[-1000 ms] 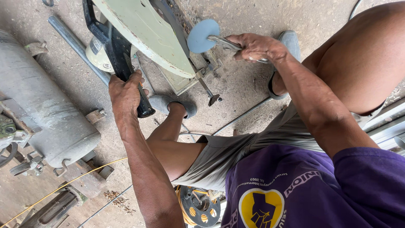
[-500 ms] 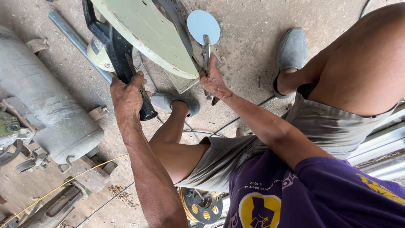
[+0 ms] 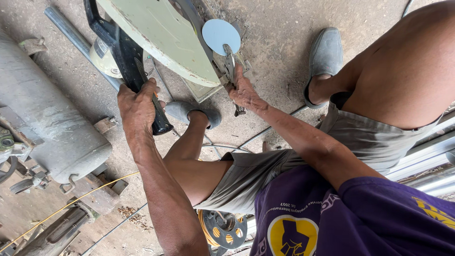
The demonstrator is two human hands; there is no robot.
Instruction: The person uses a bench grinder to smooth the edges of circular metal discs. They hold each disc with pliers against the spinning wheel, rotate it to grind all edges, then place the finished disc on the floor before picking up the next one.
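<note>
Left hand: your left hand (image 3: 138,105) is wrapped around the black handle (image 3: 127,61) of the chop saw (image 3: 161,38), fingers curled tight about the grip, thumb side toward you
Right hand: your right hand (image 3: 242,90) reaches to the far side of the saw and its fingers pinch the metal tool (image 3: 231,60) that stands just under the round grey disc (image 3: 221,36); the fingertips are partly hidden, so how firmly they close you cannot tell
Where the saw sits: on the concrete floor (image 3: 275,42), far centre, between your two feet, its pale green guard (image 3: 163,40) tilted toward the left
Where the disc sits: far centre, touching the top of the tool, just right of the guard
How it handles: the saw looks heavy and stiff, best moved by the black handle you already hold; the disc looks thin, rigid and likely brittle at the edge, so take it by the flat faces, not the rim
Feet: grey shoe (image 3: 189,113) near the handle, another grey shoe (image 3: 324,54) far right
Left of you: a large grey cylinder (image 3: 47,123) lies on the floor, a steel pipe (image 3: 76,40) running beyond it
Near edge: a yellow cable reel (image 3: 222,230) below your knee
</note>
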